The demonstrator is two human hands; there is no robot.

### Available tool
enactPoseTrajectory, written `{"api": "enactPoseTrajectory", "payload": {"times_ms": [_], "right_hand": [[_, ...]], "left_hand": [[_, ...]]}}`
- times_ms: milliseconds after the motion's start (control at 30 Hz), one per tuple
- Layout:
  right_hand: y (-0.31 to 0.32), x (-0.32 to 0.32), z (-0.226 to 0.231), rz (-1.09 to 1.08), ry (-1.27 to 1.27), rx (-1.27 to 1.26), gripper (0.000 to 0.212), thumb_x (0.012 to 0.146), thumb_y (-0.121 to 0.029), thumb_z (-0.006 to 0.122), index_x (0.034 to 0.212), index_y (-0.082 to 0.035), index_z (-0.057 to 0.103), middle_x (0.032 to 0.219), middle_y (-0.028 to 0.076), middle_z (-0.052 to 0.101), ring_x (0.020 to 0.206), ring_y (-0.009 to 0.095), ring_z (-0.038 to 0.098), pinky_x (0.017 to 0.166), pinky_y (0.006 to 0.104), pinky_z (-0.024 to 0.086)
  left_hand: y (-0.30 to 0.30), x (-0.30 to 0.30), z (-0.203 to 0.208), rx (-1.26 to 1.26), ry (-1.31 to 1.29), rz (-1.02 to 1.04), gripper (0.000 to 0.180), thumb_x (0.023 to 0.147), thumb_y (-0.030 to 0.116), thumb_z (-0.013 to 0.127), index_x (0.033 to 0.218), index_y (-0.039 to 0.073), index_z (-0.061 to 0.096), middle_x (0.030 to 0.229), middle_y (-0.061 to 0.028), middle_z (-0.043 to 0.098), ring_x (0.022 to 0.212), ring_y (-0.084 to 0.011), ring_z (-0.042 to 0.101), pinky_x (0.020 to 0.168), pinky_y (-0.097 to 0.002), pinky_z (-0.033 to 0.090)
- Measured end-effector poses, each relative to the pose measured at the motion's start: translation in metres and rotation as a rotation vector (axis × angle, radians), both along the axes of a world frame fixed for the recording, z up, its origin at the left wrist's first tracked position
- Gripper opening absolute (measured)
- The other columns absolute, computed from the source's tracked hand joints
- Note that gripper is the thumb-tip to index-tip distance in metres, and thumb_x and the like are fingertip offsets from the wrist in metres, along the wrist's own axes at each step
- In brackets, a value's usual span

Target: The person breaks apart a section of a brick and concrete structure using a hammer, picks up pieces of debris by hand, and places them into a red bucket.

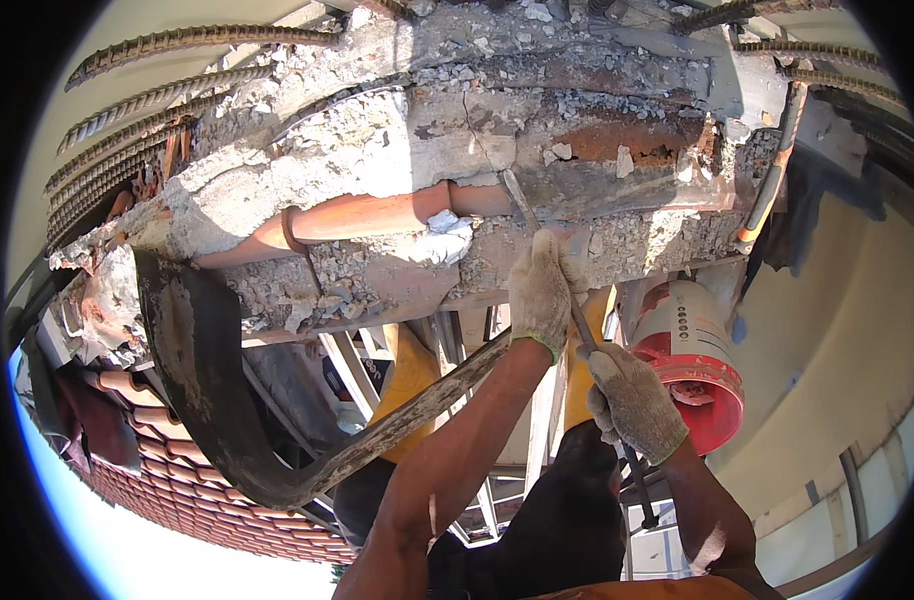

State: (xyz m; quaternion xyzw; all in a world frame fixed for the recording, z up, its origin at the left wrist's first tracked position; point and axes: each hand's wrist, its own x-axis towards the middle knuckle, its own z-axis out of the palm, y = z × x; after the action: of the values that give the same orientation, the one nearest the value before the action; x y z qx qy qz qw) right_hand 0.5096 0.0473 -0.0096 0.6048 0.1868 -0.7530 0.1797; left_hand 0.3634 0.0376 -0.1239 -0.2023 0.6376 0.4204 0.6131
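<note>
Both my hands wear pale knitted work gloves and grip a long metal pry bar (522,202). My left hand (543,298) is wrapped round its upper part. Lower down and to the right, my right hand (635,402) is closed round the shaft, and the bar's bent lower end hangs below it. The bar's flattened tip touches the broken concrete beam (357,140), beside the end of an orange pipe (377,215) set in it. A thin crack runs up the concrete from near the tip. Loose rubble and chips lie along the beam.
Rusty rebars (167,100) jut out at the upper left and upper right. A bent dark strip (192,350) curves below the beam at left. A white and red bucket (692,330) hangs at right. Yellow boots (412,365), metal framing and roof tiles (187,460) show below.
</note>
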Motion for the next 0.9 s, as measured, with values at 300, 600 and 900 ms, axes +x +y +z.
{"api": "enactPoseTrajectory", "payload": {"times_ms": [300,600,900], "right_hand": [[-0.101,0.009,-0.135,-0.661,0.280,-0.282,0.039,0.111,-0.049,0.060,0.120,-0.012,0.070,0.073,0.000,0.052,0.053,0.013,0.050,0.044,0.0330,0.043],[-0.094,-0.056,-0.191,0.236,0.158,1.089,0.031,0.088,-0.004,0.074,0.116,-0.003,0.063,0.103,0.020,0.070,0.103,0.045,0.070,0.084,0.0500,0.059],[-0.095,-0.014,-0.138,0.515,0.070,1.151,0.027,0.090,-0.005,0.066,0.116,-0.005,0.057,0.107,0.019,0.063,0.101,0.042,0.067,0.081,0.0540,0.056]], "left_hand": [[-0.019,-0.011,-0.088,0.140,0.665,-0.427,0.045,0.105,0.044,0.060,0.111,0.000,0.065,0.084,-0.0048,0.062,0.071,-0.0162,0.062,0.065,-0.0323,0.050],[0.002,-0.047,0.003,0.258,1.136,-0.845,0.082,0.093,0.046,0.082,0.153,0.001,0.050,0.157,-0.0242,0.047,0.148,-0.0387,0.044,0.120,-0.0489,0.043],[0.114,-0.076,-0.060,0.356,1.336,-1.522,0.065,0.085,0.029,0.086,0.146,0.020,0.064,0.155,-0.0190,0.047,0.144,-0.0445,0.046,0.120,-0.0553,0.044]]}}
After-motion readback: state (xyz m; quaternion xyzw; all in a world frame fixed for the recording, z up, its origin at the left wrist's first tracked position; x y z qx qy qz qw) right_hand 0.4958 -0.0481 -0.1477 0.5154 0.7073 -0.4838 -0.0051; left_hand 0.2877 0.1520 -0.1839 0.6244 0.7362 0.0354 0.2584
